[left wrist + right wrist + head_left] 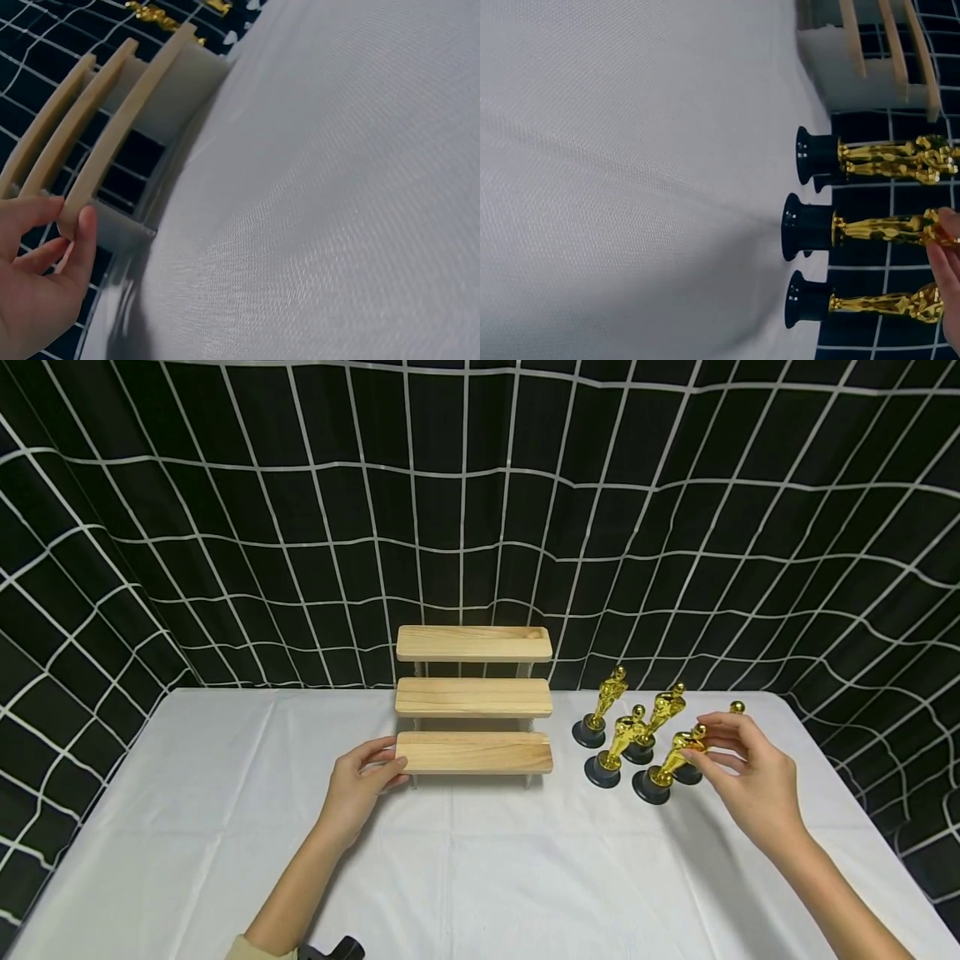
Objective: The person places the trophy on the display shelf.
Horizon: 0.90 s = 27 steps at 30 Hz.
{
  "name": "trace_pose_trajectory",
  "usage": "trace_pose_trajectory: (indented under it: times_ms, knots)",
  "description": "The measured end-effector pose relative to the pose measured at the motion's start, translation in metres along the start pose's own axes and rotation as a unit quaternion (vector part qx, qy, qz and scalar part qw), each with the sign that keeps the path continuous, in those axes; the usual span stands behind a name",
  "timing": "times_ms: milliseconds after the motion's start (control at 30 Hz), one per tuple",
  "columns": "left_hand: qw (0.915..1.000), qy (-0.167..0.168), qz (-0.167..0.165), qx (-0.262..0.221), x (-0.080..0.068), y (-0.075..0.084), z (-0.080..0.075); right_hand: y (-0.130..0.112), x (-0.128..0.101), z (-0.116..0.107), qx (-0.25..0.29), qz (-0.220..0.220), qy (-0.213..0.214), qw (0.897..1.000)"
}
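The left hand (358,787) grips the wooden step riser's (474,701) lowest step; the right hand (750,768) pinches the nearest gold trophy figurine (670,762) by its head on the tabletop (480,860).

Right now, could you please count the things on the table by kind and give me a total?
Gold trophy figures on black bases: 5, the nearest one touched at its head by the right hand, another mostly hidden behind that hand
Wooden three-step stand: 1, its lowest step held by the left hand
Total: 6

gold trophies (670,760), black bases
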<state>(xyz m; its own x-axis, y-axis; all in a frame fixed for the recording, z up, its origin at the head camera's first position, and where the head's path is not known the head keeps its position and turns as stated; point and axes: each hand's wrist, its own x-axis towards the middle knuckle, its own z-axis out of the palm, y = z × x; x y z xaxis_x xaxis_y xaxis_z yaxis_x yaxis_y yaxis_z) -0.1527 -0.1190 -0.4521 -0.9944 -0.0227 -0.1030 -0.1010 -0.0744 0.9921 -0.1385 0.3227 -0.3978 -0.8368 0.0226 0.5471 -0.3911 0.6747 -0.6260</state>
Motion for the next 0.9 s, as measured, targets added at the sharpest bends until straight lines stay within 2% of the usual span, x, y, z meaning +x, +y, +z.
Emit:
trace_pose_trajectory:
  times_ms: [333, 533, 733, 900]
  knots:
    - [0.9997, -0.004, -0.006, -0.024, 0.003, -0.007, 0.002, -0.002, 0.0, -0.003, 0.018, -0.005, 0.006, 1.0]
    - [0.9994, 0.002, -0.007, -0.033, 0.002, -0.006, 0.001, -0.012, 0.001, -0.003, 0.029, -0.009, 0.0, 1.0]
    - [0.9995, -0.008, -0.007, -0.031, 0.003, -0.005, 0.001, -0.022, 0.003, -0.003, 0.023, -0.016, -0.007, 1.0]
    - [0.9988, -0.011, -0.019, -0.043, 0.003, -0.005, -0.001, -0.029, 0.002, 0.0, 0.021, -0.02, -0.016, 0.999]
